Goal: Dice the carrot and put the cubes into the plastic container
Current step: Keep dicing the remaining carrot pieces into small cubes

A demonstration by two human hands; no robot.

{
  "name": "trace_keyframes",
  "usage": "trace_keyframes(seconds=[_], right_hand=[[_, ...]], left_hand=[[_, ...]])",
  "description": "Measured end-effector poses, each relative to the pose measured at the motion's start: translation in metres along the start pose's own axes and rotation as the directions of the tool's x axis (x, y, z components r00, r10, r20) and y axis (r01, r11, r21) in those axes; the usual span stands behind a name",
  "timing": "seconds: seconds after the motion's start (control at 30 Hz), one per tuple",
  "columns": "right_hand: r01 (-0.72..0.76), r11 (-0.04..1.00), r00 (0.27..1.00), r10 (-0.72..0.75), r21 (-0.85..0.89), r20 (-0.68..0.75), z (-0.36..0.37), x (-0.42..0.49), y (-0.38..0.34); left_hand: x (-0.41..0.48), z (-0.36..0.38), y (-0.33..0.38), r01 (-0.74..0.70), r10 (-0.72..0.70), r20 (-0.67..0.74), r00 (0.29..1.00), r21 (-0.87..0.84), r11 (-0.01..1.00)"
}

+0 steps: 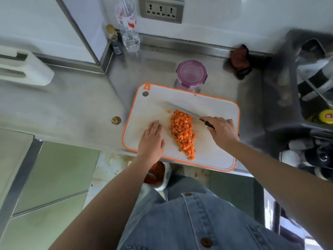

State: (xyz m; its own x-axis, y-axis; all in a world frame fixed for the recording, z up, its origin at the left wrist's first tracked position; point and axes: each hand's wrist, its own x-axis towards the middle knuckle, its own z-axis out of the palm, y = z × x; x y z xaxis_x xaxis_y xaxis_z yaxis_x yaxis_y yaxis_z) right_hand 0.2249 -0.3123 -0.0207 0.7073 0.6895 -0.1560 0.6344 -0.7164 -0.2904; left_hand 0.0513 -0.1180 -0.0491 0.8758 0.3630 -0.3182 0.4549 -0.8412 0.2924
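Observation:
A heap of small orange carrot cubes [182,132] lies in the middle of a white cutting board with an orange rim [216,105]. My right hand [222,131] grips a knife [182,110] by its dark handle; the blade lies flat along the far side of the heap, pointing left. My left hand [152,139] rests flat on the board, fingers together, just left of the cubes and apart from them. A clear plastic container with a purple clip lid [191,73] stands closed just beyond the board's far edge.
A water bottle [128,26] and a small dark bottle [114,40] stand at the back wall. A dark cloth [240,61] lies at the back right, a grey crate [310,83] further right. Below the counter edge sits a tub with orange scraps [157,175].

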Motion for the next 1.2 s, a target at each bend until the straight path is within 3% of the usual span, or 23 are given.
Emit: trace_keyframes(seconds=[0.2,0.33,0.47,0.57,0.67,0.8,0.9,1.2], right_hand=[[0.046,0.999,0.996,-0.047,0.021,0.073,-0.005,-0.021,0.009],[-0.079,0.973,0.997,0.081,0.218,0.000,0.000,-0.043,0.002],[-0.286,0.847,0.940,0.340,0.449,-0.042,0.008,-0.071,-0.022],[-0.407,0.759,0.871,0.490,0.509,-0.035,0.018,-0.095,-0.041],[-0.435,0.718,0.838,0.544,0.544,-0.049,0.033,-0.116,-0.060],[-0.498,0.617,0.795,0.605,0.609,0.037,0.051,-0.135,-0.100],[-0.495,0.462,0.784,0.603,0.736,0.149,0.056,-0.132,-0.126],[-0.452,0.262,0.756,0.620,0.853,0.211,0.059,-0.087,-0.158]], left_hand=[[-0.011,0.002,0.008,0.053,-0.054,0.009,0.999,0.032,0.998],[-0.016,-0.003,0.006,0.027,-0.029,0.033,0.999,0.072,0.997],[-0.024,-0.004,0.000,-0.016,0.008,0.071,0.997,0.106,0.994],[-0.034,-0.002,-0.005,-0.061,0.049,0.107,0.993,0.109,0.992],[-0.042,0.002,-0.010,-0.098,0.086,0.120,0.989,0.102,0.990],[-0.048,0.002,-0.017,-0.141,0.130,0.125,0.984,0.079,0.987],[-0.049,-0.001,-0.022,-0.173,0.165,0.140,0.976,0.042,0.984],[-0.046,-0.008,-0.035,-0.209,0.215,0.176,0.961,-0.050,0.977]])
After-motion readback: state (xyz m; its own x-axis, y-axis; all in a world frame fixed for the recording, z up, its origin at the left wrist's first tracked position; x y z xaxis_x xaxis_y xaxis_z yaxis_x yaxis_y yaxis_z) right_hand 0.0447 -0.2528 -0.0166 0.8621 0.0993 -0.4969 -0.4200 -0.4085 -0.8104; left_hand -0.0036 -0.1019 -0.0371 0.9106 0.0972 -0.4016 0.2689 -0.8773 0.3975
